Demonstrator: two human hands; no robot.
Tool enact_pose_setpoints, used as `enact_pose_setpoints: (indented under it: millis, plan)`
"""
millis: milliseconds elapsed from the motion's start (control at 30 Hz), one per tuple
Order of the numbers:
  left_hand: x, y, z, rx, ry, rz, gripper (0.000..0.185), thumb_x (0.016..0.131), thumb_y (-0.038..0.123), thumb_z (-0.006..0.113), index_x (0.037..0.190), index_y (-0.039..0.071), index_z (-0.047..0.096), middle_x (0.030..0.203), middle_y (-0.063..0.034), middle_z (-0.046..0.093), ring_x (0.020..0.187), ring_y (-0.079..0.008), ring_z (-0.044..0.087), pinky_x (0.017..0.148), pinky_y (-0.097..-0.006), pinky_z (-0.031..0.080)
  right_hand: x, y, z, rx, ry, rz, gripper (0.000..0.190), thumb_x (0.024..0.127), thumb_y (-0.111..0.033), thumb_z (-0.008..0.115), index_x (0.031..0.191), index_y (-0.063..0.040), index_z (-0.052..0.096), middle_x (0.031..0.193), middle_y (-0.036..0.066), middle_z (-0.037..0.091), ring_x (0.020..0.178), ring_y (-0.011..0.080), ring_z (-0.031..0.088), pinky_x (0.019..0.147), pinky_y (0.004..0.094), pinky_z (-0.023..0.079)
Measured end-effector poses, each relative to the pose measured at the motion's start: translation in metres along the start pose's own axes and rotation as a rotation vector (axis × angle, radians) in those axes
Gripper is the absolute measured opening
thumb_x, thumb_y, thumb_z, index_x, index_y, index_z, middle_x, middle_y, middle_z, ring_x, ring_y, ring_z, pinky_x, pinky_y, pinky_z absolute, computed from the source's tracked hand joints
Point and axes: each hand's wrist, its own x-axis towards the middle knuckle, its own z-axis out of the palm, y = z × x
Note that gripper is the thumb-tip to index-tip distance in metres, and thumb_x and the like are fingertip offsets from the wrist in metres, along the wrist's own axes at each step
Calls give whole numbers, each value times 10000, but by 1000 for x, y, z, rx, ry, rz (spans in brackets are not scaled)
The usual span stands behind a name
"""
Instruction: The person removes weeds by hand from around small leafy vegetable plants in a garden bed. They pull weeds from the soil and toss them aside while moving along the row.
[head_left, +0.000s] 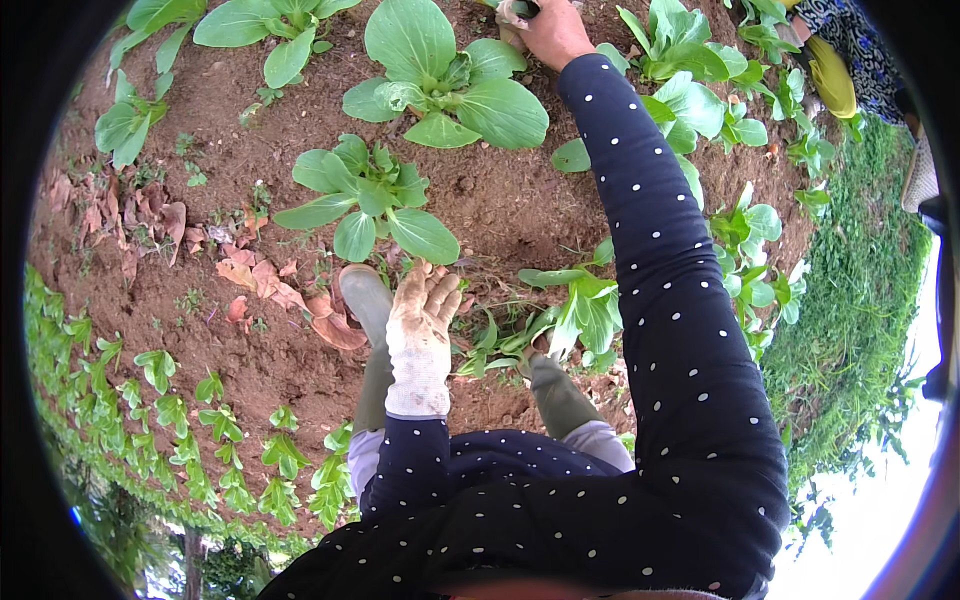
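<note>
My left hand, in a soiled white knit glove, is palm up with its fingers apart and nothing in it, just below the leaves of a small leafy green plant. My bare right hand reaches to the top edge of the view and has its fingers around something pale with a dark opening, cut off by the edge; what it is I cannot tell. To the left of that hand grows a large leafy green plant with holes in some leaves. Loose leafy greens lie on the soil between my boots.
My rubber boots stand on brown soil. Dry brown leaves lie at left. Smaller plants grow in rows at lower left, more plants at right beside grass. Another person's patterned clothing shows at upper right.
</note>
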Motion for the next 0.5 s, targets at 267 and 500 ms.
enact_pose_setpoints:
  millis: [267, 500]
  plan:
    - [0, 5, 2, -46, 1, 12, 468, 930, 352, 593, 1279, 50, 516, 1195, -110, 560, 1106, -261, 550, 977, -413, 419, 8, -4, 26, -161, 74, 120, 208, 756, -106, 626, 940, -12, 612, 858, 266, 640, 865, 437, 618, 747, 474, 498]
    - [3, 10, -3, -68, 23, -1, 483, 945, 357, 563, 1297, 33, 489, 1234, -127, 548, 1128, -269, 542, 990, -417, 405, 45, 24, 11, 311, 387, 114, 223, 824, 11, 588, 1046, 2, 579, 680, 114, 633, 667, 235, 661, 543, 331, 491]
